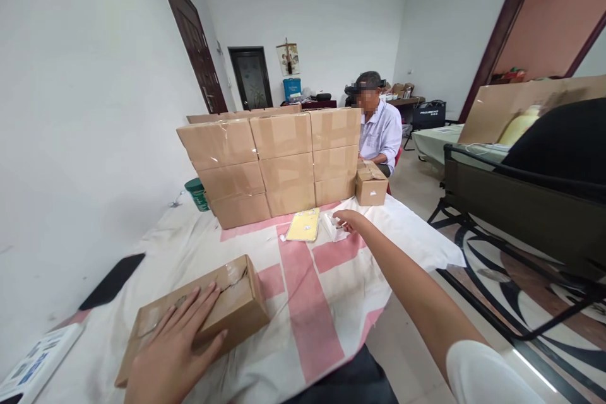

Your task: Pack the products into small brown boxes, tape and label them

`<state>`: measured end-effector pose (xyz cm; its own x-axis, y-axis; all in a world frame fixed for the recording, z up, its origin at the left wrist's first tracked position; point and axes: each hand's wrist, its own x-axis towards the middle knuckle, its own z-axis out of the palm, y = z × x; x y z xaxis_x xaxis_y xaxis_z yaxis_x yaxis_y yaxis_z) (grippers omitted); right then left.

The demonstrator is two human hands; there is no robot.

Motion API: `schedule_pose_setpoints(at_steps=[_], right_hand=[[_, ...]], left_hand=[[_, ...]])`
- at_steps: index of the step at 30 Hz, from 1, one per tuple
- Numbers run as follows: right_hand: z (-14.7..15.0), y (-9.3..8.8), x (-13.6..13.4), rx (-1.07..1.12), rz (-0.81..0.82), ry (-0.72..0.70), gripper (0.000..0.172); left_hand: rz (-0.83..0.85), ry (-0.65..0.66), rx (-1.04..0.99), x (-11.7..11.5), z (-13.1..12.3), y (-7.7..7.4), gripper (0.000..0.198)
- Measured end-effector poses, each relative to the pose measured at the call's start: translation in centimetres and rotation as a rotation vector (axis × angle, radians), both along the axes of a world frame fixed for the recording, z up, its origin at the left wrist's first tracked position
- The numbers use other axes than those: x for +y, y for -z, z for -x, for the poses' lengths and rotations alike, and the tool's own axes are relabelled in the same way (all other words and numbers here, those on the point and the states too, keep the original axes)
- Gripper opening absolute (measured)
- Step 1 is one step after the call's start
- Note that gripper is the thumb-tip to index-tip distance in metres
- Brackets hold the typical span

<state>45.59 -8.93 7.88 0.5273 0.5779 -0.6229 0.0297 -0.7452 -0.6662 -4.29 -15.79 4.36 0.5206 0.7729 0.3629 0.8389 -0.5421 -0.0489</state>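
A long cardboard box (237, 312) lies at the near left of the cloth-covered table. My left hand (182, 334) rests flat on its top, fingers outstretched and the thumb spread over the near edge. Clear tape shows on the box's top. My right hand (349, 221) reaches far forward, its fingers curled at a small whitish, see-through plastic item (331, 227) on the cloth; its exact kind is too small to tell. Just left of that item lies a flat yellow pad or packet (303, 226) with a pale label.
Stacked cardboard boxes (284, 164) form a wall across the table, with a smaller box (372, 184) at its right end. A person (381, 129) sits behind it. A green tub (197, 194), a black flat item (112, 281) and a white printed case (40, 363) are leftward. A folding chair (521, 214) stands right.
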Motion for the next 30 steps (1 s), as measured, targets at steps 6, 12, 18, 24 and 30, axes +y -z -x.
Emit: schedule_pose_setpoints(at_steps=[6, 12, 18, 24, 30], right_hand=[[1.0, -0.3, -0.7, 0.006, -0.061, 0.019, 0.039], [2.0, -0.2, -1.1, 0.028, -0.081, 0.059, 0.037], [1.7, -0.7, -1.6, 0.091, -0.084, 0.112, 0.037], [1.0, -0.8, -1.8, 0.158, -0.111, 0.172, 0.04], [1.3, 0.6, -1.4, 0.143, -0.204, 0.255, 0.04]], left_hand=[[-0.009, -0.008, -0.008, 0.3, 0.1, 0.5, 0.071], [0.016, -0.023, -0.029, 0.1, -0.1, 0.5, 0.074], [0.04, -0.003, -0.079, 0.1, -0.2, 0.6, 0.077], [0.047, 0.001, -0.122, 0.0, -0.4, 0.2, 0.073], [0.0, -0.013, -0.13, -0.9, -1.0, -0.4, 0.073]])
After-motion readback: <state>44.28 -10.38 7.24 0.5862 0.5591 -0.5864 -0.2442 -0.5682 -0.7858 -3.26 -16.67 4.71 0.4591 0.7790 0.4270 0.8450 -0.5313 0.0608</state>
